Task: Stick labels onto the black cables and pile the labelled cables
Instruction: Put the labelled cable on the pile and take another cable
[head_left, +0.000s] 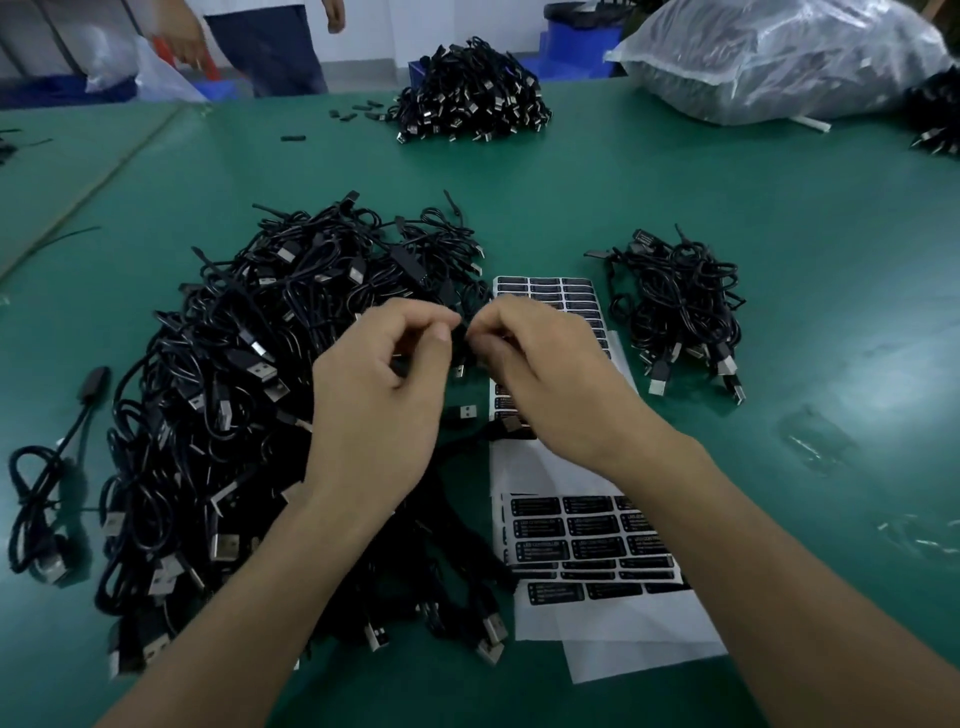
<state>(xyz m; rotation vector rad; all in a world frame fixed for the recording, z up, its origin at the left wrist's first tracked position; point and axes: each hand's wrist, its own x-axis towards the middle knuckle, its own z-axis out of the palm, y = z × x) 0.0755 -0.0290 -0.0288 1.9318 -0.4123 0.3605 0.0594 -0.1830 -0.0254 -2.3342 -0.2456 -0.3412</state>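
A big heap of black USB cables (234, 395) covers the left of the green table. My left hand (379, 395) and my right hand (545, 379) meet above its right edge and together pinch a small black part of one cable (464, 335) between thumbs and fingertips. Most of that cable is hidden by my hands; a USB plug (464, 413) lies just below them. Sheets of black labels (582, 540) on white backing lie under my right forearm. A smaller pile of black cables (680, 306) sits to the right of the sheets.
Another cable pile (470, 96) stands at the far middle of the table, with a large clear plastic bag (779, 57) at the far right. A loose cable (47, 483) lies at the left. A person (260, 41) stands beyond the table's far edge.
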